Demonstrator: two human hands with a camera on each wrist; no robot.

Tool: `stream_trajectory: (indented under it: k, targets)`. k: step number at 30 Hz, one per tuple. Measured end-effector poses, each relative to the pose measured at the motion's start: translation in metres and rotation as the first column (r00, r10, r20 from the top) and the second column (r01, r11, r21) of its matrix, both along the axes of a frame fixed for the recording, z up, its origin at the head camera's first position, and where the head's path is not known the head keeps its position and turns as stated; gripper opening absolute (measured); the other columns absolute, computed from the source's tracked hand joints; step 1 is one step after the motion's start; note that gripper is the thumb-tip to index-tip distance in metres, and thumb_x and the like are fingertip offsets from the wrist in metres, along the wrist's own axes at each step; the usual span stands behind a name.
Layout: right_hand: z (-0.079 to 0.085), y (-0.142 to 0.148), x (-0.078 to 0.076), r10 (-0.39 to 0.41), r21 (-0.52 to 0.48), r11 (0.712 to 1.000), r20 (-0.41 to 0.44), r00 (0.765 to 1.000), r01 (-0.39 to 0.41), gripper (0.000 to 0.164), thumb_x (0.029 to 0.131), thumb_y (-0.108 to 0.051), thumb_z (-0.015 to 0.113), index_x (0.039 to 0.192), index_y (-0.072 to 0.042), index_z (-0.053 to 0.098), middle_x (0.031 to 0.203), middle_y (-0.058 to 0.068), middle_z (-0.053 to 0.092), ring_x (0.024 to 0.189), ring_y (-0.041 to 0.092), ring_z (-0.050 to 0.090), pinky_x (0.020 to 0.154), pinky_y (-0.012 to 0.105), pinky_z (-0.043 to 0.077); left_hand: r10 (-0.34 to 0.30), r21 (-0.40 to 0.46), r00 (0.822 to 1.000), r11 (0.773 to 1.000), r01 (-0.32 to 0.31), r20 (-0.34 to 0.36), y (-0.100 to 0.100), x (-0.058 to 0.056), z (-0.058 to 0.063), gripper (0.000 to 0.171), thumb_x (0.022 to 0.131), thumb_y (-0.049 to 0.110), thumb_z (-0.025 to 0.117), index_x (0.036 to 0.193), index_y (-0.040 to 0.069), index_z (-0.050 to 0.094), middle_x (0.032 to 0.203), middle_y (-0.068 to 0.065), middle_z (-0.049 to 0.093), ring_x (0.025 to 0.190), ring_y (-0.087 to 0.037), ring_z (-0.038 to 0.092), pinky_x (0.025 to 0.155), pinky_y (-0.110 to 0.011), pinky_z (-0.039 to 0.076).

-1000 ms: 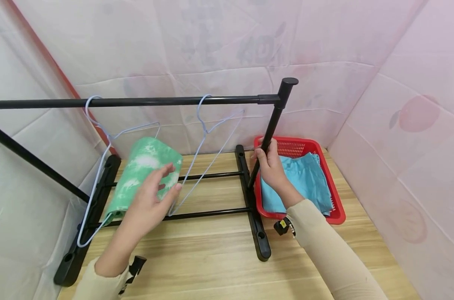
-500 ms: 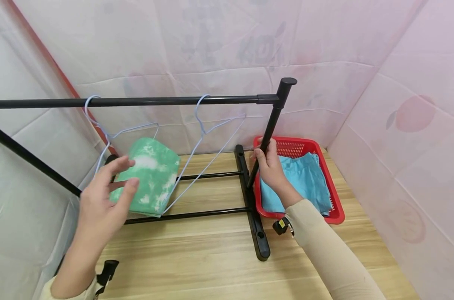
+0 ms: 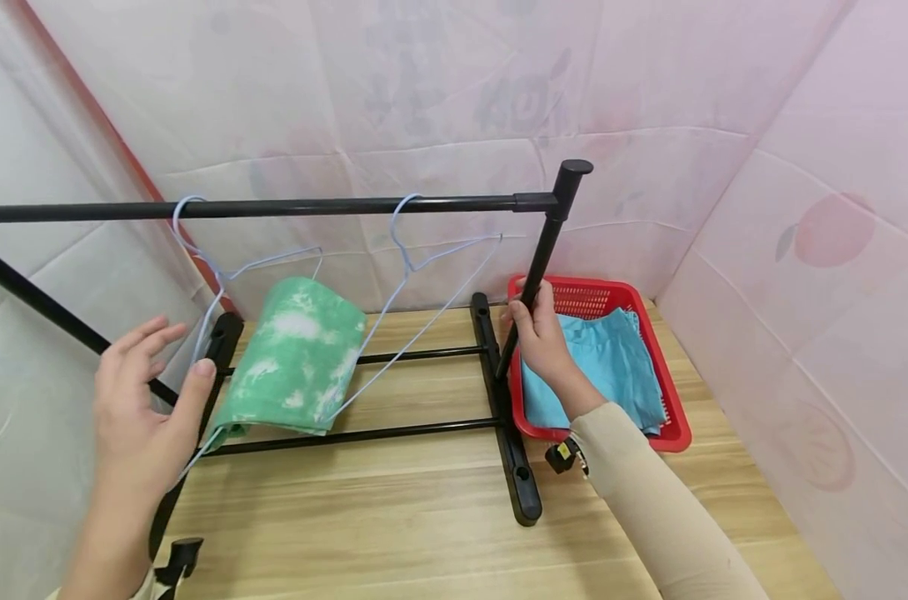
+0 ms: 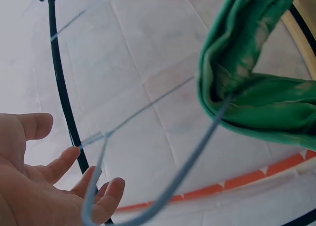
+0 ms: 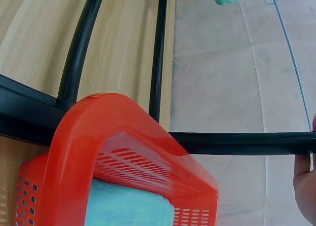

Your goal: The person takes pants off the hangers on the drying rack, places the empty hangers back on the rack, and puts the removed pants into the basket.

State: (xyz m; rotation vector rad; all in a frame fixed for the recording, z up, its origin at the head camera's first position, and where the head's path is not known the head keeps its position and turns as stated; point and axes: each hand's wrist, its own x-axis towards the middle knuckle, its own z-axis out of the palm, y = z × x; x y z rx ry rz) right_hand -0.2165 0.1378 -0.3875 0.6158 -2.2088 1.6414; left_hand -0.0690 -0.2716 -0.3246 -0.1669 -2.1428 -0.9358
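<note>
My left hand (image 3: 141, 408) is spread with relaxed fingers at the left end of a light-blue wire hanger (image 3: 262, 263). In the left wrist view, the hanger wire (image 4: 170, 184) passes in front of the fingertips. A green-and-white tie-dyed cloth (image 3: 292, 354) is folded over the lower bar of that hanger, which hangs from the black rack's top rail (image 3: 296, 207). Farther right on the rail is a second blue hanger (image 3: 400, 287), bare of cloth. My right hand (image 3: 547, 342) grips the rack's right post (image 3: 546, 250), with part of its fingers hidden behind the post.
A red plastic basket (image 3: 675, 417) holding folded turquoise cloth (image 3: 611, 367) stands just right of the post. The rack's feet (image 3: 517, 467) and lower crossbars (image 3: 424, 429) rest over the wooden tabletop (image 3: 394, 517). Pale printed sheets (image 3: 454, 92) enclose the back and sides.
My left hand has moved leftward from in front of the green cloth to the hanger's left end. The second hanger has swung slightly. My right hand keeps its grip on the post.
</note>
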Motion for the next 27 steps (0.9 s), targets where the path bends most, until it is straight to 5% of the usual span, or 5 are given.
stream_trajectory:
  k: [6,16,19,23,27]
  targets:
    - [-0.001,-0.001,0.0,0.004,-0.019,1.0,0.017,1.0,-0.004,0.027,0.104,0.001,0.044,0.129,0.006,0.037,0.094,0.021,0.057,0.085,0.011,0.057,0.078,0.025,0.048,0.038,0.014,0.995,0.999,-0.039,0.095,-0.014,0.0,-0.006,0.047,0.091,0.008,0.068,0.137,0.006,0.058,0.146,0.003,0.05,0.129,0.001,0.041,0.093,-0.008,0.035]
    - [-0.002,-0.001,-0.001,0.0,-0.016,1.0,0.004,1.0,0.0,0.026,0.105,-0.001,0.044,0.129,0.006,0.037,0.094,0.021,0.057,0.084,0.013,0.058,0.076,0.026,0.049,0.027,-0.012,0.939,1.0,-0.024,0.343,-0.026,-0.003,-0.014,0.058,0.1,0.021,0.06,0.153,0.013,0.037,0.138,-0.017,0.055,0.1,0.02,0.048,0.064,-0.003,0.044]
    - [-0.001,-0.001,-0.001,-0.003,-0.013,1.0,0.007,1.0,0.003,0.027,0.105,-0.002,0.044,0.129,0.006,0.037,0.095,0.021,0.057,0.084,0.013,0.058,0.077,0.026,0.049,-0.007,-0.017,0.933,1.0,0.014,0.361,-0.029,-0.004,-0.017,0.059,0.101,0.02,0.058,0.155,0.013,0.034,0.125,0.0,0.064,0.087,0.02,0.054,0.058,-0.009,0.046]
    - [-0.001,-0.002,0.0,-0.006,-0.011,1.0,0.007,1.0,0.006,0.027,0.105,-0.002,0.045,0.13,0.006,0.037,0.095,0.021,0.057,0.083,0.014,0.057,0.075,0.026,0.049,-0.036,-0.045,0.915,0.997,0.059,0.401,-0.032,-0.004,-0.02,0.061,0.104,0.023,0.053,0.158,0.013,0.026,0.111,0.035,0.055,0.072,0.012,0.061,0.061,-0.008,0.043]
    - [-0.001,-0.001,0.0,-0.004,-0.009,1.0,-0.002,1.0,0.004,0.028,0.104,-0.001,0.045,0.13,0.006,0.037,0.095,0.021,0.057,0.084,0.015,0.057,0.075,0.027,0.049,-0.064,-0.041,0.913,0.995,0.087,0.402,-0.032,-0.004,-0.021,0.056,0.106,0.022,0.048,0.157,0.009,0.027,0.098,0.037,0.056,0.061,0.0,0.058,0.057,-0.012,0.041]
